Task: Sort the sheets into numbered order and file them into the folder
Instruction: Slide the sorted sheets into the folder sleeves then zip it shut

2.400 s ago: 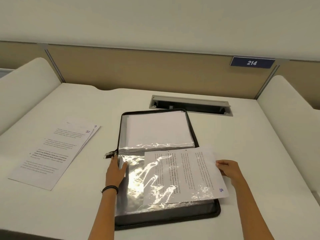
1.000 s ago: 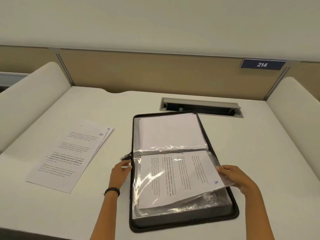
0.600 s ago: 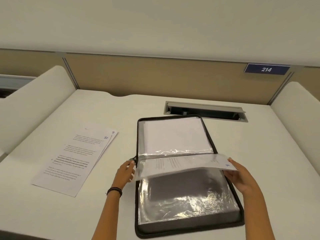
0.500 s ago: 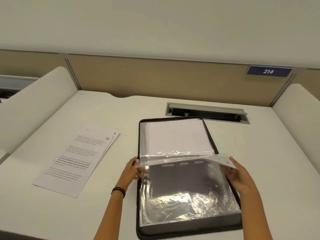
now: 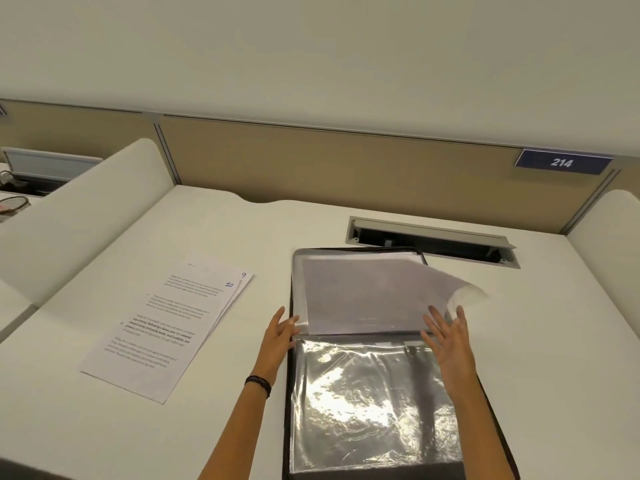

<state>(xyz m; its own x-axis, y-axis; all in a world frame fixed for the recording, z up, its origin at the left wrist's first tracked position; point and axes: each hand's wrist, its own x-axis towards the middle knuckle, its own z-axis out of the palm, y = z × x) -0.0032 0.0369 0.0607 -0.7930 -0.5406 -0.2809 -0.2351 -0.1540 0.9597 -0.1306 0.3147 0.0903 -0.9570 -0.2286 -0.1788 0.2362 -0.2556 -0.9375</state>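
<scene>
A black zip folder (image 5: 288, 393) lies open on the white desk. A clear sleeve with a sheet inside (image 5: 367, 296) is turned over onto the far half, its right corner still curling in the air. An empty shiny sleeve (image 5: 374, 400) covers the near half. My left hand (image 5: 278, 336) rests at the folder's left edge by the spine, fingertips on the turned sleeve. My right hand (image 5: 448, 341) hovers with straight spread fingers at the sleeve's right side, holding nothing. Two loose printed sheets (image 5: 166, 327), marked 10 and 9, lie to the left.
A grey cable slot (image 5: 429, 241) is set in the desk behind the folder. A tan partition (image 5: 311, 164) with a blue 214 plate (image 5: 561, 162) closes the back. White curved dividers (image 5: 79, 216) rise on both sides.
The sleeve holding sheet 8 was lifted from the near half and flipped over to the far half. My right hand let go of it and now has its fingers spread.
</scene>
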